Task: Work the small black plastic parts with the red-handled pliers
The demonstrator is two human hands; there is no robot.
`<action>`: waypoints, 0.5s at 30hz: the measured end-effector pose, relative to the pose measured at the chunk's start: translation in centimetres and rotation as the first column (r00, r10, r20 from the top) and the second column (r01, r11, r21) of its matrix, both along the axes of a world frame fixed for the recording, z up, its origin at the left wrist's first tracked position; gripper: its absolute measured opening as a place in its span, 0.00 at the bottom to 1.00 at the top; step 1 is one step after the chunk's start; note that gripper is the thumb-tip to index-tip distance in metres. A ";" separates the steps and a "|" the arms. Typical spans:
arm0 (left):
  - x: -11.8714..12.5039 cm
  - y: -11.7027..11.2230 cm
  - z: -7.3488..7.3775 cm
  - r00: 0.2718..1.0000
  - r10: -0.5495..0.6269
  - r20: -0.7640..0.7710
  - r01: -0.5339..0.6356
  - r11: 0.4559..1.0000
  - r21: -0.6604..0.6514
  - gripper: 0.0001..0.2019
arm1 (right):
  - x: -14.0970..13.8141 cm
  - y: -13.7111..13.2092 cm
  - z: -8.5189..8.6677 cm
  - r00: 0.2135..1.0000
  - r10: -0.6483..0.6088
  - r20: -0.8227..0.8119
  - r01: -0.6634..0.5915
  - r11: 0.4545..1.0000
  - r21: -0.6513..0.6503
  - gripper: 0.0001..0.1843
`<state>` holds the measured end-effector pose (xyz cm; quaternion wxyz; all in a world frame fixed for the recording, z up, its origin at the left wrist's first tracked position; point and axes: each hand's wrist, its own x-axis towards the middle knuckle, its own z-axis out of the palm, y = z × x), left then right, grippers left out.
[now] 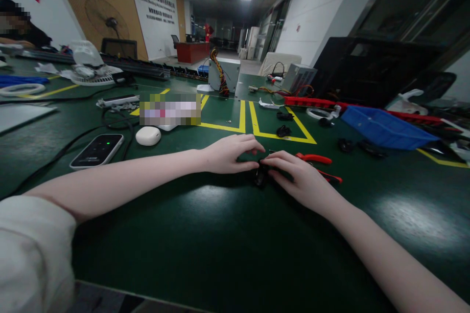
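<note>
Low over the green table, a small black part (260,177), perhaps plastic, is between my two hands. My right hand (299,173) has its fingers closed on the part's right side and top. My left hand (233,154) has its thumb tip at the part's left edge, while its fingers arch above, apart from the thumb. A thin dark tip shows just beyond my right fingertips. Red-handled pliers (316,158) lie behind my right hand, partly hidden by it. The part's exact kind is too small and dark to make out.
Small black pieces (283,131) lie near the yellow tape. A blue bin (389,127) stands right. At left are a white earbud case (148,136), a flat device with a green light (98,150) and black cables. Power supply boxes (230,76) stand behind. Another person (25,27) sits far left.
</note>
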<state>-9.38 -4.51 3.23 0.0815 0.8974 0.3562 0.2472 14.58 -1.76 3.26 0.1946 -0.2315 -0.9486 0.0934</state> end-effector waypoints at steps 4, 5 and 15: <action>-0.2 0.8 -0.5 1.000 0.019 -0.020 -0.023 0.978 -0.207 0.19 | -0.3 0.0 -0.1 0.999 -0.038 -0.034 0.039 0.999 0.024 0.12; -0.2 0.9 -0.5 1.000 0.012 -0.012 -0.015 0.968 -0.250 0.18 | -0.5 -0.1 -0.1 0.998 -0.049 -0.040 0.050 0.998 0.030 0.12; 1.7 0.5 -1.7 0.852 0.048 0.522 0.249 0.838 -0.485 0.17 | -1.4 -0.4 -0.4 0.980 -0.082 -0.181 0.102 0.989 0.103 0.07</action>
